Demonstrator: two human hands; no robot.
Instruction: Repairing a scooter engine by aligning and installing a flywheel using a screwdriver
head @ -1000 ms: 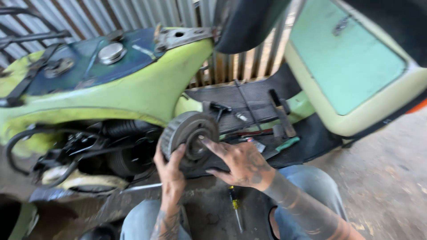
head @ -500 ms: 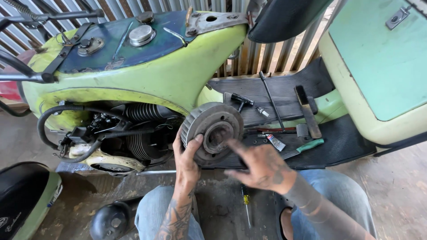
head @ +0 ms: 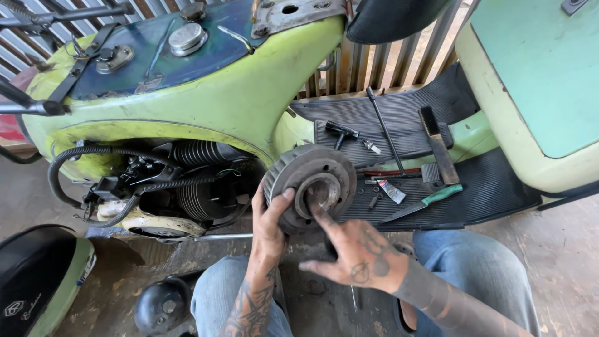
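Observation:
A round finned metal drum [head: 310, 186], rusty at its hub, is held up in front of the open engine bay [head: 178, 187] of a green scooter [head: 206, 106]. My left hand [head: 269, 226] grips the drum's lower left rim. My right hand [head: 349, 253] spreads its fingers just below the drum, with the index finger touching the central hub. Both forearms are tattooed, and my knees in jeans show beneath them.
Tools lie on the black ribbed floorboard [head: 412, 131]: a T-handle wrench [head: 340, 132], a long rod [head: 384, 128], a brush [head: 437, 143], a green-handled knife [head: 424, 205], a small tube [head: 391, 191]. A detached side panel [head: 37, 274] sits at lower left, a dark round cap [head: 163, 304] beside my knee.
The view has shifted left and closer. My left hand keeps its hold on the drum; my right hand has slid lower, its index finger now on the hub.

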